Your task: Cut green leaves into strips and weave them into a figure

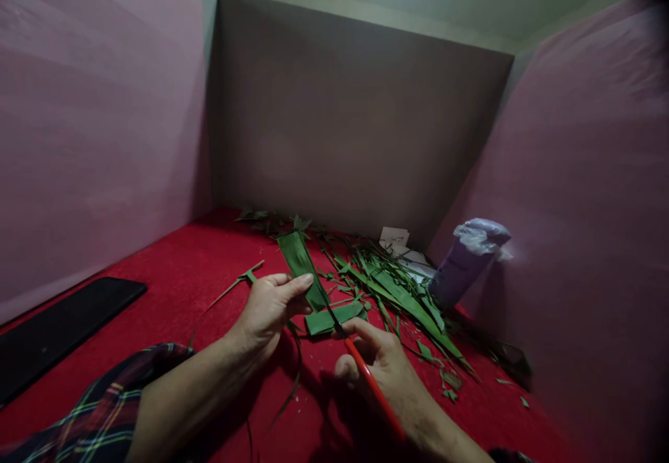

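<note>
My left hand [272, 306] pinches a long green leaf strip [300, 261] between thumb and fingers, holding it up off the red cloth. My right hand [384, 365] is closed around a red-handled tool [373, 386] whose dark tip touches the leaf near a folded green piece [332, 319]. I cannot tell whether the tool is a knife or scissors. The two hands are close together at the middle of the cloth.
Several cut leaf strips and scraps [402, 292] lie scattered to the right and behind. A purple bottle with a plastic-wrapped top [465, 261] leans at the right wall. White paper [397, 240] lies at the back. A black flat slab [57, 327] rests at the left. Walls enclose the red cloth [172, 282].
</note>
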`<state>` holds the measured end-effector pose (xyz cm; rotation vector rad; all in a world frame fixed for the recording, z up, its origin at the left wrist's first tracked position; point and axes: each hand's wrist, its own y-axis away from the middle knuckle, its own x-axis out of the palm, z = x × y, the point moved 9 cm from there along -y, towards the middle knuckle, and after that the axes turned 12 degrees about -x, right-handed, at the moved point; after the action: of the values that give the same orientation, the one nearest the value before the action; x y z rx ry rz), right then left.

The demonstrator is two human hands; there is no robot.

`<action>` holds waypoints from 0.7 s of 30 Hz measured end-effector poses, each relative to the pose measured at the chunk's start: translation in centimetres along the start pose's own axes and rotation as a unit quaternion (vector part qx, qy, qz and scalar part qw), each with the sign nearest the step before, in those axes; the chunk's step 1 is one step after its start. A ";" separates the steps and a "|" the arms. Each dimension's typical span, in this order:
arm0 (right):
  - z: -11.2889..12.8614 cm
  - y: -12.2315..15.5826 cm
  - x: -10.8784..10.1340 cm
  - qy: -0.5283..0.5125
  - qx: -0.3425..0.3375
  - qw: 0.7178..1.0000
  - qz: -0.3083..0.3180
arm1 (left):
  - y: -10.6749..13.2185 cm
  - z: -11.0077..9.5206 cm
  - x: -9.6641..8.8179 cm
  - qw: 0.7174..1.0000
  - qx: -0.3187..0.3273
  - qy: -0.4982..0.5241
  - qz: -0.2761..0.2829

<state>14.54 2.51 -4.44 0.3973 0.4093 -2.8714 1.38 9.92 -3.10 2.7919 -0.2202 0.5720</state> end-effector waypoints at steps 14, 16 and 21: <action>0.0 -0.1 -0.1 -0.013 0.015 1.000 -0.020 | -0.1 0.0 0.0 1.000 -0.005 -0.001 -0.003; -0.1 -0.1 -0.2 -0.007 0.013 1.000 -0.027 | 0.0 0.0 0.0 1.000 -0.004 -0.001 -0.002; -0.3 -0.2 -0.1 -0.024 0.023 0.999 -0.031 | -0.1 0.0 -0.1 1.000 0.001 -0.003 -0.001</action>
<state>14.65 2.78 -4.67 0.3278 0.3537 -2.9479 1.32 10.05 -3.15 2.7949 -0.2187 0.5638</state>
